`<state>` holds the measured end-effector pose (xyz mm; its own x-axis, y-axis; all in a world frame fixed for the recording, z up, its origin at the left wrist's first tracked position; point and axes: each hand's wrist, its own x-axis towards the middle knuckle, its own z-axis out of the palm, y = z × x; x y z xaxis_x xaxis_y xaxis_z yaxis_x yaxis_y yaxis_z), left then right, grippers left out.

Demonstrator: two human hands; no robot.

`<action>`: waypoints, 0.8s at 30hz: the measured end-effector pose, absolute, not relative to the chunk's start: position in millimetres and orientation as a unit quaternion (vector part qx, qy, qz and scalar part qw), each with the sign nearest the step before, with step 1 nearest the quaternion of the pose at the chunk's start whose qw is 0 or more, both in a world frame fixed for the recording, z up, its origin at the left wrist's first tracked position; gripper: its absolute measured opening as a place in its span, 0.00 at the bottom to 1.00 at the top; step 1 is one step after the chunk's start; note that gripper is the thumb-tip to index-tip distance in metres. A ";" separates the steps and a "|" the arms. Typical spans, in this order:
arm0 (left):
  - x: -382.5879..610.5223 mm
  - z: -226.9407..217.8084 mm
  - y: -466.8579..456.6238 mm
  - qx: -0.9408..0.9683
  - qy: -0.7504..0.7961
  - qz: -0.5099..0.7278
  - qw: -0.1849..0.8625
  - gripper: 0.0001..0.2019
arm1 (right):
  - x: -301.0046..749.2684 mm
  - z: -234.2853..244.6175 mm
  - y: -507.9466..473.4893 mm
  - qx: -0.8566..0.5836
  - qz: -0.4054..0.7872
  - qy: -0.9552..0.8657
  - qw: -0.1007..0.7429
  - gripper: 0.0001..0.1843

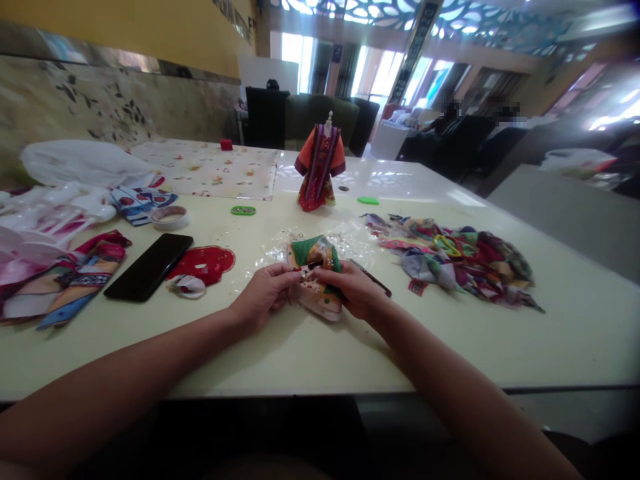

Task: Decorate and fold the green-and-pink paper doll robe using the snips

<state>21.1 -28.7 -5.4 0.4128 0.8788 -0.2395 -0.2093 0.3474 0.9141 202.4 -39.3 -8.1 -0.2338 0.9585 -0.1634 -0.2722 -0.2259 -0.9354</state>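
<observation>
It looks like a craft workshop in an office-like room: patterned cloth (320, 300), fabric scraps (475, 260), a tape roll (171, 218) and a small dressed figure (323, 167) at a glossy counter (500, 343), with high-backed chairs (267, 117) and bright windows (297, 60) beyond.

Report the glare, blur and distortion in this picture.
Head view: the windows are blown out; a bright reflection streaks the table toward its far right; the picture's right edge looks smeared; fine detail on the patterned cloth is soft.

Left hand (264, 293) bare; right hand (359, 290) bare; forearms (155, 357) bare too, long, tapering.
</observation>
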 end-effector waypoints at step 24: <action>8.6 18.9 -19.9 0.355 0.273 0.521 0.727 0.06 | 233.3 2.2 -26.0 -0.560 0.461 -0.542 0.425 0.24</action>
<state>8.6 -19.9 18.9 0.3085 0.9508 -0.0269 -0.5630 0.2054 0.8005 233.3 -26.0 2.2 -0.0126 0.9984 -0.0556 0.2144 -0.0517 -0.9754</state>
